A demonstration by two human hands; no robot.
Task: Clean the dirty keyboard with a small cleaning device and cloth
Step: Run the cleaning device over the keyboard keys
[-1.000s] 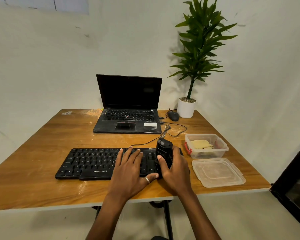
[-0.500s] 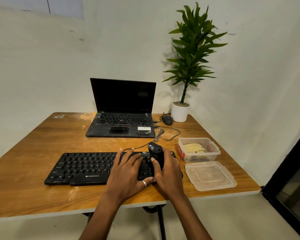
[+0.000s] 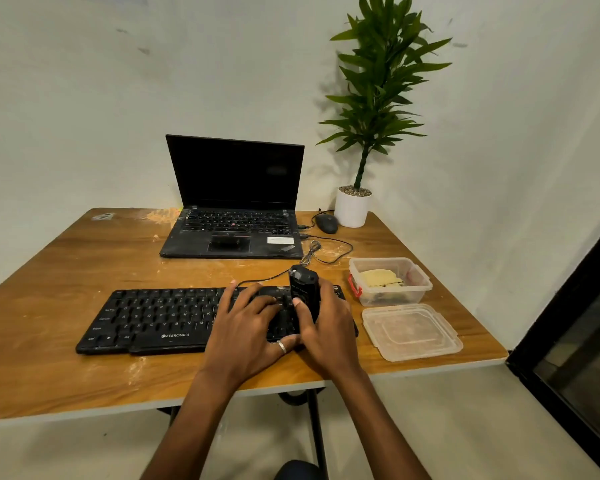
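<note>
The fingers (image 3: 324,292) of the right hand (image 3: 329,327) are clamped around the small black cleaning device (image 3: 303,291), thumb on its near side. They hold it upright, with its lower end down among the keys, I think so that it can work directly on the dirt there. The left hand (image 3: 246,327) lies flat beside it. Its fingers (image 3: 252,299) are straight and a little apart, and they press on the keys, probably to keep the keyboard (image 3: 153,320) from sliding. Both hands are at the right end of the keyboard, which lies across the middle of the frame on the worktop (image 3: 49,271).

Just right of the keyboard stands an open plastic container (image 3: 413,289) with the yellow cloth (image 3: 380,277) inside, near enough to reach. Its lid (image 3: 411,332) lies below it in the frame. The cloth is not yet in use.

Compared with a second ago, the hands and the device keep almost the same place on the keyboard. Mostly the view has shifted: the laptop (image 3: 236,202) and the plant (image 3: 378,98) now sit lower and more to the left of the frame.
</note>
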